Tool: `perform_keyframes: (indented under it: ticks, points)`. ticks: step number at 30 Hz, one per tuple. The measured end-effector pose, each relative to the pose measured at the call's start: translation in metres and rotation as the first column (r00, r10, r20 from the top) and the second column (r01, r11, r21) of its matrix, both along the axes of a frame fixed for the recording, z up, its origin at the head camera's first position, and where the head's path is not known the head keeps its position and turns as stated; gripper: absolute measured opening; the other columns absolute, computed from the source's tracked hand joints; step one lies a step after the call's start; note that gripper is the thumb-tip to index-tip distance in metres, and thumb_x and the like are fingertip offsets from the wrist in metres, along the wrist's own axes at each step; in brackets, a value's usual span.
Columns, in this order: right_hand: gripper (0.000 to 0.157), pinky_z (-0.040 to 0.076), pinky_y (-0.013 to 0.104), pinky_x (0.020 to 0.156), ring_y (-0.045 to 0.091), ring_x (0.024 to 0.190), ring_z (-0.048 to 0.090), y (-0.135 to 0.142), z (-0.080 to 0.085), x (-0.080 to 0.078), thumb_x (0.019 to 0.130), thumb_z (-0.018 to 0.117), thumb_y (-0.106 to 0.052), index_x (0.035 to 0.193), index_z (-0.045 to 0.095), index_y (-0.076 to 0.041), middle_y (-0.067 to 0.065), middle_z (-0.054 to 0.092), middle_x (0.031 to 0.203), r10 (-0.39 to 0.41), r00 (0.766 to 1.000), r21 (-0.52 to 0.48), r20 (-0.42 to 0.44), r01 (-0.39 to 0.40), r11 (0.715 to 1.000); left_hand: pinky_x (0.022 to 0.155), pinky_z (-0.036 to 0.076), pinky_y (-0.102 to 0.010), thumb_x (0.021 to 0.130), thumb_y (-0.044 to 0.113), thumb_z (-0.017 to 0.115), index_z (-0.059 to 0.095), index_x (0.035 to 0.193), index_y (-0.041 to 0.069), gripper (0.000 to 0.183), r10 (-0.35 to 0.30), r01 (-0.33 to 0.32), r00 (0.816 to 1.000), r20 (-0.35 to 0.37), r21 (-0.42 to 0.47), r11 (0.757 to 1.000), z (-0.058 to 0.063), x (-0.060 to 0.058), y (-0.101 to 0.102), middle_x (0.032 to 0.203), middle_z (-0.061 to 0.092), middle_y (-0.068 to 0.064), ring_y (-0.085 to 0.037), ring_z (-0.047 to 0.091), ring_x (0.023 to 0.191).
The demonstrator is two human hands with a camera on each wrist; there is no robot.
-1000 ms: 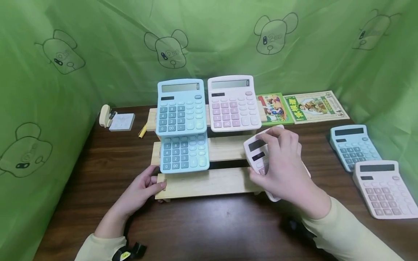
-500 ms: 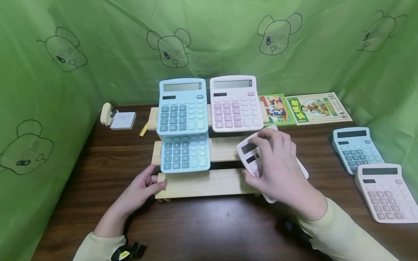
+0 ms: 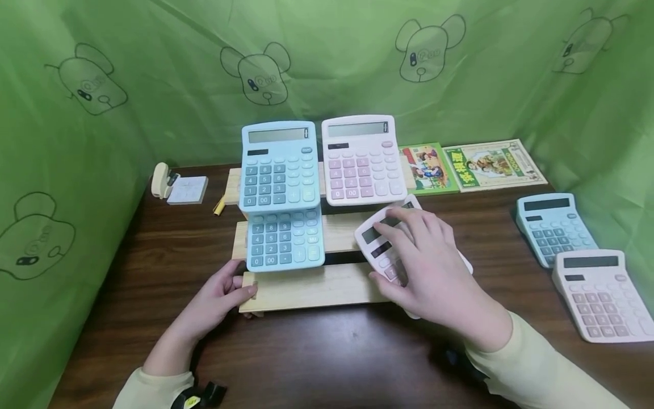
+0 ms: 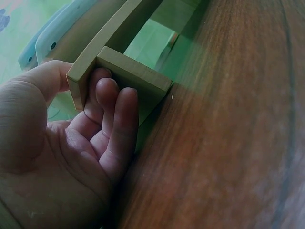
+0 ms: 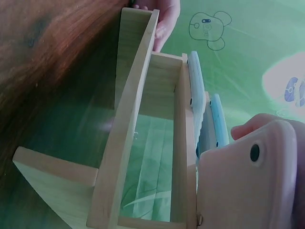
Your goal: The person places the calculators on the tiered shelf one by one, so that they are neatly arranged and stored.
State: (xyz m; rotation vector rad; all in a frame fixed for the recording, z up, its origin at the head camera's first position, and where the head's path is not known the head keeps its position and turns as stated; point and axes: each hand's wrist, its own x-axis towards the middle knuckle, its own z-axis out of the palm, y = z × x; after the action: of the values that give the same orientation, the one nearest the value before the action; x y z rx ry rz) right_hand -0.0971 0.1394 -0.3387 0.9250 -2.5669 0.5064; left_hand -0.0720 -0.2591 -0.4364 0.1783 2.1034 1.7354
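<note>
In the head view, my left hand (image 3: 210, 301) grips the left end of the front step of a stepped wooden rack (image 3: 311, 288). The left wrist view has the thumb above that board (image 4: 102, 45) and the other fingers curled beneath. My right hand (image 3: 436, 275) holds a white-and-pink calculator (image 3: 377, 232), tilted, over the rack's right side. Its underside (image 5: 243, 183) fills the lower right of the right wrist view. On the top step stand a blue calculator (image 3: 280, 165) and another pink one (image 3: 361, 159). A second blue calculator (image 3: 285, 241) leans on the middle step at left.
On the right of the table lie a blue calculator (image 3: 554, 227) and a pink one (image 3: 603, 295). Two picture booklets (image 3: 493, 165) lie behind the rack. At back left are a cream stapler-like item (image 3: 160, 180), a notepad (image 3: 187, 190) and a yellow pen (image 3: 219, 205).
My right hand has carried the pink calculator leftward, further over the rack. The left hand keeps its grip on the rack's left end.
</note>
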Motion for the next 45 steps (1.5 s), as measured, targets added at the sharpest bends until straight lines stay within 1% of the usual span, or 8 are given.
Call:
perform_keyframes:
  ticks: [10, 15, 19, 23, 27, 34, 39, 45]
  points:
    - [0.070, 0.018, 0.065, 0.106, 0.032, 0.135, 0.033, -0.003, 0.002, 0.005, 0.078, 0.067, -0.047, 0.138, 0.053, -0.014, 0.011, 0.037, 0.148, 0.082, 0.997, 0.044, 0.016, -0.082, 0.996, 0.061, 0.056, -0.040, 0.097, 0.015, 0.061, 0.026, 0.145, 0.007, 0.060, 0.003, -0.003, 1.000, 0.003, 0.017, 1.000, -0.002, 0.000, 0.000, 0.097, 0.068, -0.021, -0.029, 0.067, 0.072]
    - [0.081, 0.015, 0.068, 0.105, 0.027, 0.142, 0.025, -0.004, 0.003, 0.007, 0.075, 0.068, -0.054, 0.143, 0.048, -0.015, 0.009, 0.028, 0.155, 0.114, 0.993, 0.105, 0.034, -0.118, 0.987, 0.062, 0.056, -0.039, 0.096, 0.016, 0.061, 0.026, 0.145, 0.008, 0.060, 0.007, -0.008, 1.000, 0.011, 0.014, 1.000, 0.000, 0.001, 0.001, 0.098, 0.068, -0.021, -0.029, 0.067, 0.072]
    - [0.094, 0.015, 0.072, 0.101, 0.030, 0.145, 0.016, -0.004, 0.004, 0.009, 0.071, 0.068, -0.059, 0.149, 0.038, -0.017, 0.007, 0.018, 0.160, 0.104, 0.994, 0.174, 0.045, -0.111, 0.979, 0.063, 0.056, -0.039, 0.096, 0.016, 0.061, 0.023, 0.146, 0.007, 0.064, 0.012, -0.012, 1.000, 0.020, -0.002, 1.000, 0.000, 0.001, 0.000, 0.097, 0.068, -0.021, -0.029, 0.067, 0.072]
    - [0.096, 0.021, 0.073, 0.095, 0.034, 0.145, 0.013, -0.004, 0.002, 0.013, 0.068, 0.068, -0.051, 0.152, 0.032, -0.020, 0.005, 0.013, 0.161, 0.065, 0.996, 0.196, 0.058, -0.076, 0.978, 0.062, 0.056, -0.039, 0.096, 0.017, 0.062, 0.024, 0.147, 0.008, 0.064, 0.019, -0.018, 1.000, 0.020, -0.005, 1.000, 0.001, 0.000, 0.001, 0.096, 0.067, -0.021, -0.029, 0.067, 0.071]
    - [0.091, 0.025, 0.068, 0.090, 0.035, 0.142, 0.018, -0.006, -0.001, 0.015, 0.066, 0.068, -0.041, 0.150, 0.037, -0.022, 0.006, 0.017, 0.160, 0.040, 0.998, 0.153, 0.057, -0.048, 0.987, 0.063, 0.056, -0.039, 0.096, 0.016, 0.061, 0.023, 0.147, 0.008, 0.063, 0.010, -0.011, 1.000, 0.027, 0.012, 1.000, 0.001, 0.000, 0.002, 0.098, 0.067, -0.022, -0.029, 0.067, 0.073]
    - [0.079, 0.022, 0.065, 0.095, 0.036, 0.136, 0.025, -0.016, -0.008, 0.013, 0.067, 0.067, -0.040, 0.140, 0.049, -0.019, 0.012, 0.033, 0.149, -0.002, 1.000, 0.057, 0.025, 0.001, 0.998, 0.062, 0.056, -0.043, 0.097, 0.016, 0.060, 0.025, 0.146, 0.008, 0.061, 0.007, -0.007, 1.000, 0.026, 0.017, 1.000, 0.002, -0.001, 0.001, 0.098, 0.067, -0.023, -0.031, 0.067, 0.074]
    - [0.079, 0.021, 0.063, 0.098, 0.041, 0.129, 0.028, -0.017, -0.012, 0.013, 0.068, 0.068, -0.046, 0.138, 0.049, -0.017, 0.018, 0.035, 0.140, -0.021, 0.999, 0.053, 0.026, 0.020, 0.998, 0.061, 0.056, -0.044, 0.097, 0.015, 0.060, 0.023, 0.147, 0.008, 0.063, 0.007, -0.008, 1.000, 0.025, 0.022, 1.000, 0.001, 0.001, 0.001, 0.098, 0.066, -0.023, -0.032, 0.067, 0.073]
    - [0.085, 0.025, 0.064, 0.097, 0.043, 0.133, 0.026, -0.014, -0.010, 0.012, 0.069, 0.070, -0.059, 0.141, 0.049, -0.019, 0.018, 0.037, 0.141, -0.032, 0.999, 0.099, 0.020, 0.030, 0.995, 0.060, 0.056, -0.042, 0.097, 0.016, 0.060, 0.024, 0.147, 0.009, 0.061, 0.006, -0.006, 1.000, 0.023, 0.013, 1.000, 0.000, 0.000, 0.001, 0.095, 0.066, -0.022, -0.031, 0.066, 0.070]
